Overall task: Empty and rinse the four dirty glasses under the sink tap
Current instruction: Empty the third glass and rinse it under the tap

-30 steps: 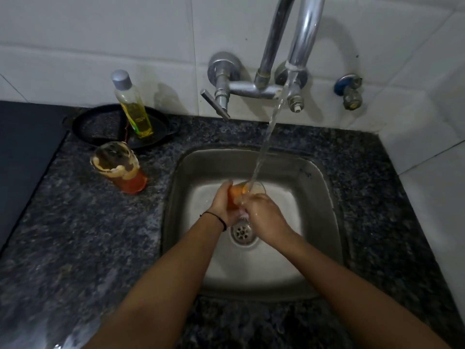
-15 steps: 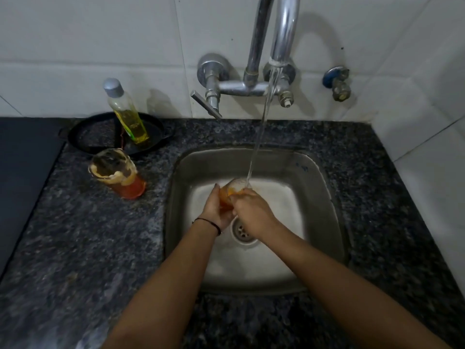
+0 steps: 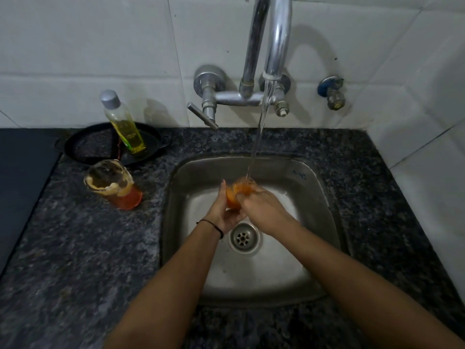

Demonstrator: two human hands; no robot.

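Hands [image 3: 247,209] hold orange-stained glass [image 3: 237,193] under running tap [image 3: 274,46]

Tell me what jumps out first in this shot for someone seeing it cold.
Centre of the frame: both hands, left hand and right hand, clasp an orange-tinted glass over the steel sink, with the stream from the tap falling into it. On the dark granite counter to the left stands another dirty glass with foam and reddish liquid. Behind it a bottle of yellow liquid sits in a black pan.
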